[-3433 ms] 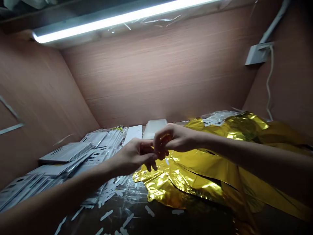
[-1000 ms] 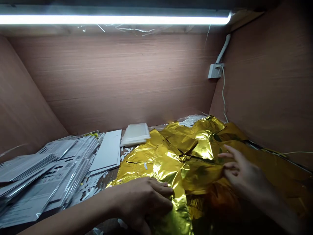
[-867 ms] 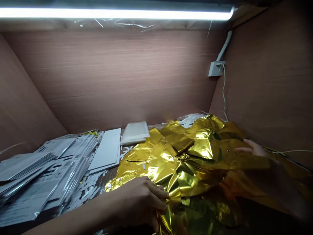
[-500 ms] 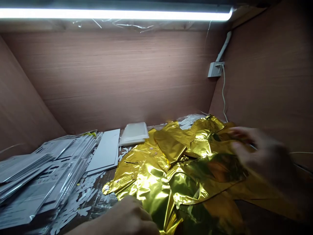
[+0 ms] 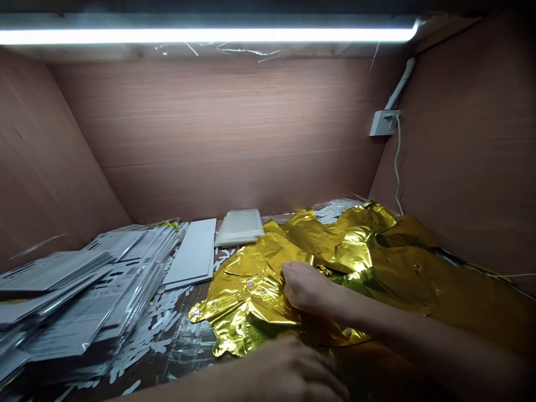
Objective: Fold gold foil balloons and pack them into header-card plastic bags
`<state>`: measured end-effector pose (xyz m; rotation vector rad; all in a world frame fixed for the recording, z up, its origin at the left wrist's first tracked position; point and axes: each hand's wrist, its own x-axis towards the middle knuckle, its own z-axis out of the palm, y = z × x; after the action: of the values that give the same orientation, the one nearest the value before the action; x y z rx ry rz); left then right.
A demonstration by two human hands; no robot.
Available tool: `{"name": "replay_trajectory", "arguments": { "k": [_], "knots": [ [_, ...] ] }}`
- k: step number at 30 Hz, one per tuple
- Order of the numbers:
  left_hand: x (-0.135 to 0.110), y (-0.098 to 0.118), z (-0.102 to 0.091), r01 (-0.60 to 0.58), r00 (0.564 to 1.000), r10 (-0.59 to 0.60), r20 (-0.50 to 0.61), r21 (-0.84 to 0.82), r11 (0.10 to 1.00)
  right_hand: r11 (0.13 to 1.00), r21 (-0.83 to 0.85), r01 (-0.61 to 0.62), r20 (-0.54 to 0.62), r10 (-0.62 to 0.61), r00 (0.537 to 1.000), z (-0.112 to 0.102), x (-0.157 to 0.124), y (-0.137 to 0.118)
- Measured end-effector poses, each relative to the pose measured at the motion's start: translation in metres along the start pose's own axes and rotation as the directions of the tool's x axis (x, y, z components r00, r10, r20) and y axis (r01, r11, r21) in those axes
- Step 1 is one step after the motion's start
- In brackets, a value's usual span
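Note:
A heap of flat, uninflated gold foil balloons (image 5: 251, 285) lies crumpled in front of me. Reaching in from the right, my right hand (image 5: 307, 287) is closed in a pinch on the foil near the middle of the heap; its fingertips are partly hidden. My left hand (image 5: 293, 371) is low at the bottom edge, over the near side of the balloons. Motion blurs its bent fingers, and I cannot make out whether they grip any foil.
Stacked printed cards in clear sleeves (image 5: 113, 296) fill the left side. Beside them are white boards (image 5: 192, 251), a pile of translucent bags (image 5: 239, 226) and scattered white paper strips (image 5: 161, 321). A socket box (image 5: 383, 123) with a cable hangs in the right corner.
My right hand has moved left and inward, from the right edge of the heap to its middle. My left hand has shifted right. Some foil in front has been shifted, and the view has turned slightly.

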<state>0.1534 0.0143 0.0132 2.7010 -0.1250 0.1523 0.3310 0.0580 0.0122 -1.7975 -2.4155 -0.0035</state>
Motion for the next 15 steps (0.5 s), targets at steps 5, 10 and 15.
{"name": "replay_trajectory", "arguments": {
  "k": [5,10,15],
  "knots": [
    [-0.033,-0.019,-0.031,0.151,0.984,-0.145,-0.1,0.062,0.987,1.0,0.002,-0.021,-0.003,0.021,1.0,-0.01,-0.01,0.012],
    [-0.041,-0.018,-0.011,0.236,0.97,-0.221,-0.104,0.175,0.956,0.999,0.043,0.005,0.062,-0.008,0.998,-0.02,-0.019,0.018],
    [-0.038,-0.024,0.024,0.3,0.943,-0.225,-0.245,0.336,0.893,0.991,-0.119,-0.057,0.043,0.063,0.997,-0.012,-0.026,-0.006]
  ]
}}
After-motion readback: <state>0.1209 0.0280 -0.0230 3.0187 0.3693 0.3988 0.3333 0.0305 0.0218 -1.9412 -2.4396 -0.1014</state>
